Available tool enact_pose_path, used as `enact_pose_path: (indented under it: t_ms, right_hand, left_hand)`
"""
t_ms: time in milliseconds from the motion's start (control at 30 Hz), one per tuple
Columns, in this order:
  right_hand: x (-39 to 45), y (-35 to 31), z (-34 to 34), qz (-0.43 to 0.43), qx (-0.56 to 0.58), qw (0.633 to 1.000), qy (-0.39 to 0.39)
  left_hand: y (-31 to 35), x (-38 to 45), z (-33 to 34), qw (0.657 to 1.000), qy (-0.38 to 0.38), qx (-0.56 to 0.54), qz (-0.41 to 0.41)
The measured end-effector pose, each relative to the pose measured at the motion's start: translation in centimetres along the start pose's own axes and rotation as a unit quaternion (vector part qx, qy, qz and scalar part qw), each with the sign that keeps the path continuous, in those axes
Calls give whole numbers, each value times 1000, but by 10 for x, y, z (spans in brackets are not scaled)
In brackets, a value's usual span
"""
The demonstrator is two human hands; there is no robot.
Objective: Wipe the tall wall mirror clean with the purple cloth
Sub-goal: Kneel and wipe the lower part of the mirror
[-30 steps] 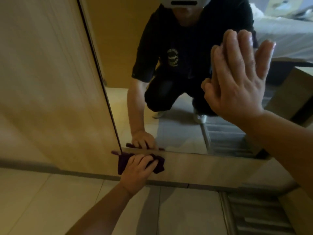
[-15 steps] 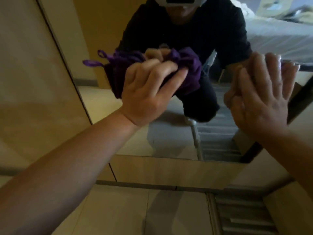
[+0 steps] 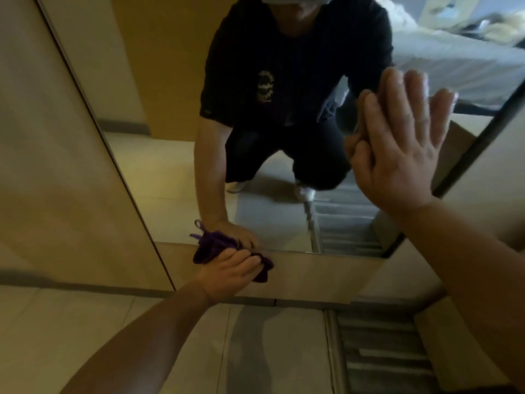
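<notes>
So, two hands are seen here. The left hand [image 3: 231, 273] is clamped on one bunched purple cloth [image 3: 210, 248], which is pressed right at the bottom edge of the mirror [image 3: 170, 172], near its lower left corner, partly over the wooden panel [image 3: 312, 277] under the glass. A small loop of the cloth is stuck up against the glass. Much of the cloth is buried under the fingers, so its full shape can't be made out.

The right hand [image 3: 397, 149] is laid flat on the glass by the mirror's right edge, fingers spread apart, nothing gripped. Its fingertips are blurred, and the forearm is cut off at the frame's right side.

One mirror is counted, and its top is cut off by the frame. In the reflection, one crouched person in a dark shirt [image 3: 284, 66] is shown, plus one bed [image 3: 454, 58], only partly visible and smeared. The print on the shirt is too small to be read. One tiled floor [image 3: 113, 336] is seen below.
</notes>
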State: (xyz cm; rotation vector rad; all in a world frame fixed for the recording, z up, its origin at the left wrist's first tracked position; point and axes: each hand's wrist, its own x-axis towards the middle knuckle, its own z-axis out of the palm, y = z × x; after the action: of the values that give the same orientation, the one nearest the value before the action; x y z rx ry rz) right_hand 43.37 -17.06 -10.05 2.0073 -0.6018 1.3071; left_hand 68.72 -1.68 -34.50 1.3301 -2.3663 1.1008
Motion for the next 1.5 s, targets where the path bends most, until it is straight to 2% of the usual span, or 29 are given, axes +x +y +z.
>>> enact_pose_path:
  t_ms: [67, 133, 267, 367, 467, 567, 700, 967, 1067, 1167, 1200, 1300, 1367, 1433, 1500]
  right_hand:
    - [2, -1, -3, -5, 9, 1000, -18]
    - [2, 1, -9, -9, 21, 999, -43]
    - [-2, 18, -23, -40, 66, 994, -78]
    - [-4, 31, -35, -25, 87, 994, -65]
    - [-7, 42, -39, 7, 68, 997, -44]
    - [-8, 47, -35, 18, 48, 998, -32]
    - [-12, 51, -24, 3, 38, 999, -20]
    - [-14, 53, -10, -9, 35, 999, 41]
    - [-14, 52, -12, -6, 34, 999, 37]
    - [-14, 53, -12, -6, 35, 999, 28]
    - [-15, 53, -12, -5, 31, 999, 30]
    - [-14, 53, -9, 1, 12, 999, 31]
    - [-13, 50, -11, 13, 15, 1000, 21]
    - [-12, 47, -18, 24, 7, 1000, 4]
    - [-14, 44, -24, 30, 12, 999, -21]
  left_hand:
    - [9, 1, -5, 999, -28, -35, -29]
    - [12, 19, -27, 996, 11, -62, -64]
    - [-14, 94, -109, 977, 178, -64, -97]
    - [-57, 169, -173, 939, 323, -26, -112]
    - [-103, 229, -198, 916, 374, 31, -142]
    - [-111, 252, -184, 923, 346, 70, -157]
    - [-87, 233, -142, 934, 315, 99, -136]
    - [-58, 211, -102, 938, 309, 109, -111]
    - [-24, 176, -61, 965, 243, 76, -65]
    - [18, 138, -18, 993, 119, 28, 1]
    - [30, 129, -6, 994, 106, 18, 11]
    - [47, 117, 9, 992, 129, 7, -4]
    - [49, 111, 7, 996, 85, -19, 11]
    - [51, 96, 4, 999, 11, -37, 38]
    - [52, 82, 1, 997, -43, -61, 33]
